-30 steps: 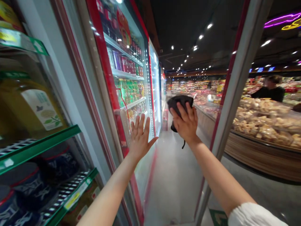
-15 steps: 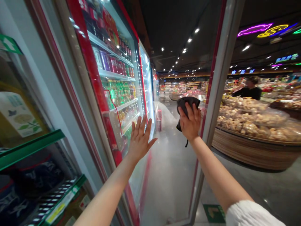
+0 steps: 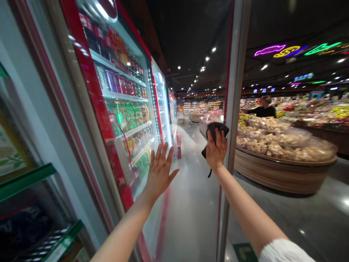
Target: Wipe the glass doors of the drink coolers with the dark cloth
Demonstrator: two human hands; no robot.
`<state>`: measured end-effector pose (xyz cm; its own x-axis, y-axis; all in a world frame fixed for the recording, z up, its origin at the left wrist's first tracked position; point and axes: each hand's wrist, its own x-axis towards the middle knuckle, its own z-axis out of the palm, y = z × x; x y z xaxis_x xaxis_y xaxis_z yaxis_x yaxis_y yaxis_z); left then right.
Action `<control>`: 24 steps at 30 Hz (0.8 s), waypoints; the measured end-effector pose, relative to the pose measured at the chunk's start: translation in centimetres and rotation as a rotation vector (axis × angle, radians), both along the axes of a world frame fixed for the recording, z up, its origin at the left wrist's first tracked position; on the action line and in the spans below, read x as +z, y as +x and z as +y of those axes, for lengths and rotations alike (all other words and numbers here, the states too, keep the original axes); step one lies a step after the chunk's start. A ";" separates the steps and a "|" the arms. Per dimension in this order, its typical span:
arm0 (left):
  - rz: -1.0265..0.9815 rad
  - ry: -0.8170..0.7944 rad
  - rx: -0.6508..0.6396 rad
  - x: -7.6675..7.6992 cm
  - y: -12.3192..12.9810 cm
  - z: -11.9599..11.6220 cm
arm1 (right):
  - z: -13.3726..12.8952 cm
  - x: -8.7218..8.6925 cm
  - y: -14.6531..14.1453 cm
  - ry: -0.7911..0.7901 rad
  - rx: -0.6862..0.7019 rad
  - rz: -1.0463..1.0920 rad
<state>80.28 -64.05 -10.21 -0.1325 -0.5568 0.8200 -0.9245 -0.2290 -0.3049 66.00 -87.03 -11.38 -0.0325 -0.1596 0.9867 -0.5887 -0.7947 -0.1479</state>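
Pressed against the glass door [image 3: 191, 222] is a black cloth [image 3: 218, 128], bunched under my right hand [image 3: 217, 150]. A short dark strap or cord dangles below it. This hand sits close to the door's metal frame [image 3: 237, 65], with its fingers bent over the cloth. My left hand [image 3: 160, 169] holds nothing; its fingers are spread and the palm faces away from me. It looks flat against the same glass, though I cannot tell whether it touches. Through the glass, a red-framed drinks fridge [image 3: 120, 196] shows behind the left hand.
Shelves with a green edge strip [image 3: 27, 180] stand close on the left. Right of the door is a round wood-sided display stand [image 3: 275, 174] heaped with bagged goods. A person in black [image 3: 263, 109] is behind it. Grey tiled floor [image 3: 283, 225] lies below.
The view has turned right, so the fridge, shelves and door frame appear farther left. My right hand and the cloth are now nearer the door frame. The left hand stays spread.
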 end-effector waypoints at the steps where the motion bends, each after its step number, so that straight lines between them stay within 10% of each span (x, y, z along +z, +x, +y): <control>1: -0.003 -0.005 0.002 -0.2 0.0 0.1 | 0.1 -1.2 -0.1 0.026 -0.013 -0.016; 4: -0.021 -0.004 0.001 -0.6 0.1 0.1 | 0.6 -2.7 0.3 0.065 -0.015 0.056; 11: -0.016 0.019 -0.043 0.8 -1.8 -2.5 | -2.9 5.0 -0.5 0.055 0.020 0.118; 19: 0.000 0.030 -0.027 -0.2 -3.0 -6.1 | -4.9 -3.3 -1.9 -0.064 0.035 0.189; 24: 0.008 0.038 0.005 0.8 -4.5 -9.0 | -5.9 2.3 -1.0 -0.002 0.060 0.171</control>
